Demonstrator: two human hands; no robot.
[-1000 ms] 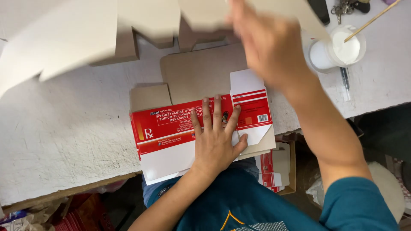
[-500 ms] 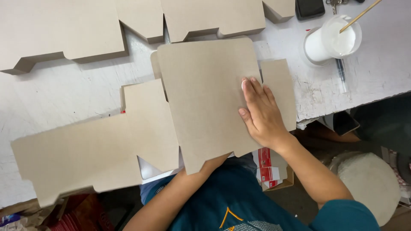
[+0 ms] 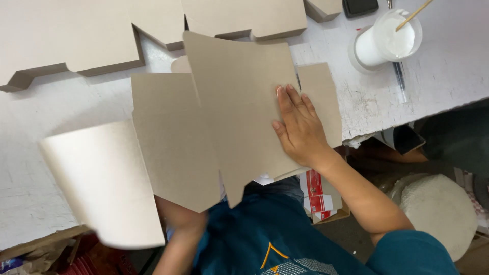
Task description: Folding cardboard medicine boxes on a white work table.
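White, scuffed tabletop (image 3: 46, 127) fills most of the view, and on it lies a large grey-brown die-cut cardboard blank (image 3: 234, 107), plain side up, its flaps spread out and its near edge hanging over the person's lap. The right hand (image 3: 300, 127) lies flat on the blank's right part, fingers (image 3: 288, 102) stretched out and close together, pressing down and gripping nothing. The left hand is hidden beneath the board; only the forearm (image 3: 175, 239) shows under the left flap (image 3: 107, 183), which is lifted and blurred, so I cannot tell how those fingers stand. As I judge it, the step in hand is pressing the blank flat while one flap is turned; the next move seems to call for the right palm to hold the sheet steady so the flap bends on its crease.

Counting outward: one blank under the hand, a row of further cut blanks (image 3: 102, 30) along the far edge whose number I cannot fix, one white cup (image 3: 387, 43) of white paste with one stick (image 3: 415, 12) in it, one pen (image 3: 400, 76) beside it, one dark flat object (image 3: 360, 6) at the top edge, and a small red-and-white carton (image 3: 321, 198) below the tabletop's edge
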